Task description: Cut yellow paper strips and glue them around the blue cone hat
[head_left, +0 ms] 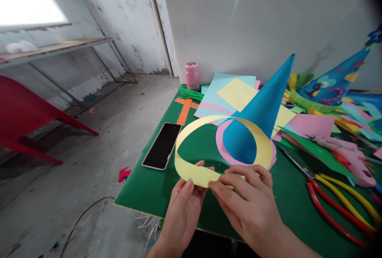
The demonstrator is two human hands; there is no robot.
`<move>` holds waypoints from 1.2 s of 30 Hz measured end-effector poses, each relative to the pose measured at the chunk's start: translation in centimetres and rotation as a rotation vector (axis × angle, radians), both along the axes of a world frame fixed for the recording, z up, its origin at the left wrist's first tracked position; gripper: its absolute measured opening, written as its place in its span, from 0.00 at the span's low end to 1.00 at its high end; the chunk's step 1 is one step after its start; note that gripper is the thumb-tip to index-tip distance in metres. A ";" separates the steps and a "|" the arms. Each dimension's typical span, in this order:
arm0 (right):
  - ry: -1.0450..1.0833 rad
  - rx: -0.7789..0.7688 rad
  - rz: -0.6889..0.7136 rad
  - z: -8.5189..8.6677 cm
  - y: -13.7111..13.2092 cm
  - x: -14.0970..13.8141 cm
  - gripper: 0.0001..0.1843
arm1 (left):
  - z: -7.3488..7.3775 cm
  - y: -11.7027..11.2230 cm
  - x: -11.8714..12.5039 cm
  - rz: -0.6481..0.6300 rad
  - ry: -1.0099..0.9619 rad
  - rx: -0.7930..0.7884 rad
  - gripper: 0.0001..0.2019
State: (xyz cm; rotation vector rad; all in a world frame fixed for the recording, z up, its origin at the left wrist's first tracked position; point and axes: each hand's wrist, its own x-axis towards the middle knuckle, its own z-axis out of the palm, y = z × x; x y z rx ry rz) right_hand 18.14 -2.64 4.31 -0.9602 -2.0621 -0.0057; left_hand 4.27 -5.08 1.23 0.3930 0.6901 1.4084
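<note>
A yellow paper strip (185,132) is bent into a loop above the green table, its near side between my hands. My left hand (186,206) pinches the strip from the left, thumb in front and fingers behind. From the right, my right hand (247,194) grips the same near side with thumb and fingertips. Behind the loop lies a blue paper cone (265,95), tilted, its open base facing me. A pink paper ring (220,140) surrounds that base and is partly hidden by the yellow strip.
A phone (162,146) lies left of the loop, near orange paper strips (185,111). Scissors (310,174) with red and yellow handles lie at right. Behind are paper sheets (223,79), a pink bottle (192,76) and a decorated blue party hat (325,87). A red chair (26,119) stands left.
</note>
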 end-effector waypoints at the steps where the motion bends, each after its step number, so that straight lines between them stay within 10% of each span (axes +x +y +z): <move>1: 0.002 -0.002 -0.001 0.0 0.0 0.0 0.04 | 0.0 0.0 0.0 0.007 0.005 -0.004 0.17; 19: -0.029 -0.080 -0.020 -0.3 0.5 0.1 0.05 | 1.3 0.3 1.0 0.070 0.259 -0.068 0.21; 30: 0.040 -0.056 -0.057 0.6 0.7 -0.2 0.04 | 0.3 -0.4 0.5 0.630 0.982 0.176 0.15; 36: 0.084 -0.076 0.110 0.4 0.6 -0.6 0.07 | 2.2 -1.1 1.2 0.311 1.047 0.247 0.02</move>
